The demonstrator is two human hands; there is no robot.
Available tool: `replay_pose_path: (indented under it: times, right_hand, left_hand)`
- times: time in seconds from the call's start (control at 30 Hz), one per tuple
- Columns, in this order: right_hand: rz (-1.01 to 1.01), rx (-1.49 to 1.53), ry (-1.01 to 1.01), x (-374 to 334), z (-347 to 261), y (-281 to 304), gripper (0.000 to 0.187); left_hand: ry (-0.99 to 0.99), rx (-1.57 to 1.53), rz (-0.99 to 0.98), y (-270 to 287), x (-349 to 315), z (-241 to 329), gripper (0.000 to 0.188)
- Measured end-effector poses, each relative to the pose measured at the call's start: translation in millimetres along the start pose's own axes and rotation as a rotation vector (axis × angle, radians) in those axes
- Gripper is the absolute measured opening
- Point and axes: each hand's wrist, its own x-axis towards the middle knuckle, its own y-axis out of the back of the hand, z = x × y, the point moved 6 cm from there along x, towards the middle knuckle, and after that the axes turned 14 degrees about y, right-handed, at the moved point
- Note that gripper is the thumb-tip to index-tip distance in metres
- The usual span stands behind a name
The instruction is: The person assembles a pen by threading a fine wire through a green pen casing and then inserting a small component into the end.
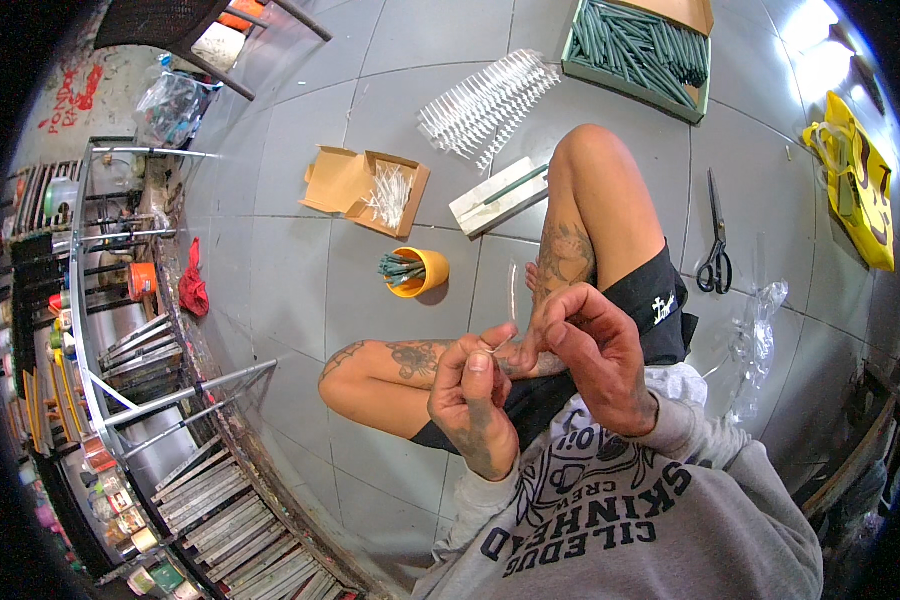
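My left hand (pixel 473 405) is closed, thumb against fingers, pinching a thin, whitish translucent strip (pixel 513 292) that stands up past the fingertips. Beside it, my right hand (pixel 600 358) is raised with thumb and fingertips pressed together; whatever they hold, if anything, is too small to make out. Beyond my crossed legs, an open cardboard box (pixel 410 207) contains thin white sticks (pixel 388 194). A yellow cup (pixel 432 272) lies tilted or stands nearby with dark green sticks (pixel 400 268) in it. One more green stick (pixel 516 185) rests on a pale, flat block (pixel 485 212).
White, comb-like strips (pixel 488 103) lie on the grey tiles ahead. At the back right is a box (pixel 638 88) full of green sticks. Black scissors (pixel 715 245), clear plastic wrap (pixel 758 345) and a yellow bag (pixel 858 180) are on the right. A metal rack (pixel 185 402) stands left, near a red cloth (pixel 194 285).
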Motion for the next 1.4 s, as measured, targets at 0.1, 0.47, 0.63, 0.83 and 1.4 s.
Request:
replay_pose_path:
  times: [0.1,0.47,0.63,0.83,1.4]
  right_hand:
    - [-0.012,-0.01,0.017,0.3,-0.4,-0.1,0.005]
    - [-0.067,-0.054,0.139,4.4,-7.9,-5.9,0.002]
    - [-0.068,-0.042,0.126,4.6,-11.4,-8.3,0.003]
    - [-0.023,-0.005,0.109,2.2,-6.0,-5.4,0.004]
    - [-0.02,0.014,0.057,2.5,-6.3,-4.1,0.005]
  left_hand:
    - [0.016,-0.019,-0.004,-0.8,0.8,-0.8,0.022]
    - [0.042,-0.093,-0.044,-3.0,2.7,-0.3,0.015]
    - [0.046,-0.064,-0.029,-0.4,3.6,-0.5,0.017]
    - [0.148,-0.057,-0.015,7.2,6.4,-7.0,0.032]
    - [0.236,-0.213,-0.013,9.9,8.9,-11.4,0.029]
